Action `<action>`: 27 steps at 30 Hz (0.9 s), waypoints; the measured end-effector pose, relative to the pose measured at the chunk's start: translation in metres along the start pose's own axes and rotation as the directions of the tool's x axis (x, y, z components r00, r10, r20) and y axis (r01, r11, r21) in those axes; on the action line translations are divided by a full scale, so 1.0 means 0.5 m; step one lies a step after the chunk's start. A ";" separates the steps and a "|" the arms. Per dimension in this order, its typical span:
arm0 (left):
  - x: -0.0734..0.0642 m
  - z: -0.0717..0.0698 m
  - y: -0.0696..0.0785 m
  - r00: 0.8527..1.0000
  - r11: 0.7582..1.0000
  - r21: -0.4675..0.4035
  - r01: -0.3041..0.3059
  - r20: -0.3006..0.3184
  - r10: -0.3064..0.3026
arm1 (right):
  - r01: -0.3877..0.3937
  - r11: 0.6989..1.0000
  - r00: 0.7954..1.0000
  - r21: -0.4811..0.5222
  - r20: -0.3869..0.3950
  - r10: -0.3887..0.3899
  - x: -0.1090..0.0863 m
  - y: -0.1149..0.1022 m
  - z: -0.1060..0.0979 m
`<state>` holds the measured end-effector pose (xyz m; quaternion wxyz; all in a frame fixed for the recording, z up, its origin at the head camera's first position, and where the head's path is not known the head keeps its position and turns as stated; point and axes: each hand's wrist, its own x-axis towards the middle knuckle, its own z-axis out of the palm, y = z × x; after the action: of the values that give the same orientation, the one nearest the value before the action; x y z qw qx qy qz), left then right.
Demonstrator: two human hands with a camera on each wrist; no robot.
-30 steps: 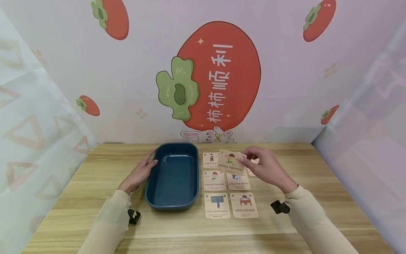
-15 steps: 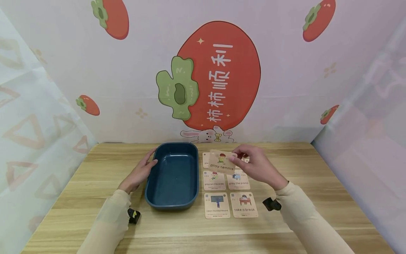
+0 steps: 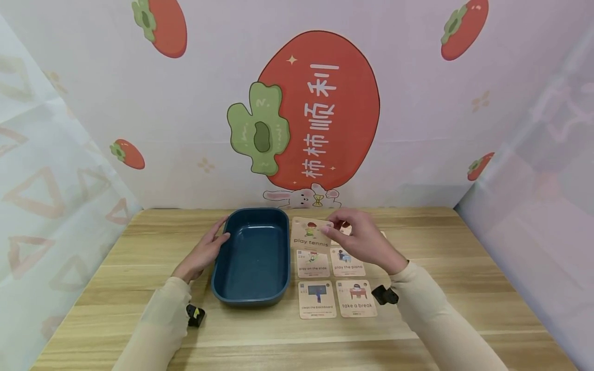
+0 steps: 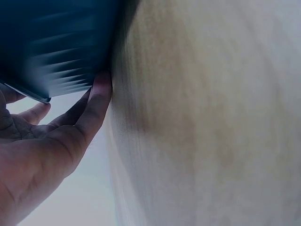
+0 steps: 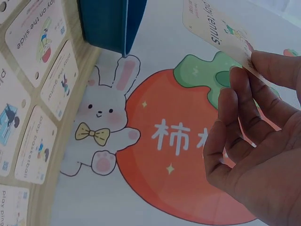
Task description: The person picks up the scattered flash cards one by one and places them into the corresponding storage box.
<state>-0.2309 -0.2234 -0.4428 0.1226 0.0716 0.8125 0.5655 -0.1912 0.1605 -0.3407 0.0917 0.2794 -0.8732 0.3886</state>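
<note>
My right hand [image 3: 364,238] pinches a "play tennis" card [image 3: 310,234] by its right edge, thumb in front and fingers behind. The card [image 5: 214,23] is raised above the table, just right of the blue plastic bin [image 3: 251,300], and covers part of the card rows. My left hand [image 3: 204,251] grips the bin's left side, its thumb over the rim. In the left wrist view, fingers [image 4: 96,101] touch the bin's outer wall, one of them low beside the tabletop.
Cards lie in rows right of the bin, among them "play on the slide" [image 3: 313,264], "play the piano" [image 3: 348,262], "clean the blackboard" [image 3: 317,300] and "take a break" [image 3: 357,299]. A persimmon-printed backdrop [image 3: 417,129] stands behind the wooden table [image 3: 260,340].
My right hand has moved left with the "play tennis" card, towards the bin, uncovering cards at the back right. My left hand stays on the bin.
</note>
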 end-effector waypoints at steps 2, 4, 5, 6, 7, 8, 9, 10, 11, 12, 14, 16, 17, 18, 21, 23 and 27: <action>0.000 0.000 0.000 1.000 1.000 0.002 0.005 0.002 -0.005 | -0.002 1.000 1.000 0.009 0.004 0.002 0.003 -0.006 0.003; 0.000 0.001 0.002 1.000 1.000 -0.003 0.010 -0.001 -0.010 | 0.001 1.000 1.000 0.018 0.007 -0.001 0.007 -0.011 0.006; 0.000 0.001 0.002 1.000 1.000 -0.004 0.012 0.000 -0.012 | 0.001 1.000 1.000 0.023 0.008 -0.002 0.008 -0.013 0.008; 0.000 0.002 0.003 1.000 1.000 -0.004 0.012 0.001 -0.012 | 0.002 1.000 1.000 0.026 0.009 -0.002 0.010 -0.014 0.010; 0.000 0.002 0.003 1.000 1.000 -0.003 0.013 0.000 -0.013 | 0.002 0.999 1.000 0.032 0.011 -0.002 0.011 -0.015 0.013; 0.000 0.002 0.003 1.000 1.000 -0.002 0.013 -0.001 -0.013 | 0.003 0.999 1.000 0.035 0.011 -0.004 0.013 -0.016 0.015; 0.000 0.002 0.004 1.000 1.000 -0.002 0.013 -0.002 -0.013 | 0.003 0.999 1.000 0.037 0.012 -0.003 0.014 -0.016 0.018; -0.001 0.002 0.004 1.000 1.000 -0.002 0.013 -0.002 -0.013 | 0.000 0.999 1.000 0.043 0.014 -0.001 0.015 -0.016 0.020; -0.001 0.001 0.004 1.000 1.000 0.000 0.012 -0.001 -0.012 | -0.001 0.999 1.000 0.049 0.016 0.000 0.016 -0.017 0.022; -0.001 0.002 0.004 1.000 1.000 0.000 0.011 0.000 -0.011 | -0.003 0.999 1.000 0.052 0.019 0.002 0.017 -0.018 0.024; -0.001 0.002 0.004 1.000 1.000 -0.001 0.010 -0.001 -0.010 | -0.004 0.998 1.000 0.055 0.026 0.003 0.020 -0.020 0.027; -0.001 0.003 0.004 1.000 1.000 -0.003 0.006 0.000 -0.006 | -0.002 0.998 1.000 0.059 0.031 0.000 0.021 -0.022 0.031; -0.001 0.003 0.004 1.000 1.000 -0.003 0.004 0.000 -0.004 | -0.001 0.998 0.999 0.058 0.033 -0.001 0.022 -0.022 0.033; -0.001 0.003 0.004 1.000 1.000 -0.004 0.002 -0.001 -0.002 | -0.001 0.998 0.999 0.057 0.036 -0.001 0.022 -0.023 0.035; 0.000 0.003 0.004 1.000 1.000 -0.005 -0.003 0.001 0.003 | -0.002 0.998 0.999 0.061 0.042 0.000 0.022 -0.023 0.041; 0.000 0.002 0.003 1.000 1.000 -0.001 -0.003 0.000 0.003 | -0.006 0.998 0.999 0.060 0.046 0.003 0.022 -0.022 0.045; -0.001 0.000 0.003 1.000 1.000 0.005 0.001 -0.004 -0.001 | -0.010 0.998 0.998 0.069 0.055 0.006 0.026 -0.022 0.053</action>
<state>-0.2304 -0.2231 -0.4415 0.1209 0.0704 0.8143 0.5633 -0.1942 0.1297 -0.3467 0.0564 0.2896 -0.8626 0.4109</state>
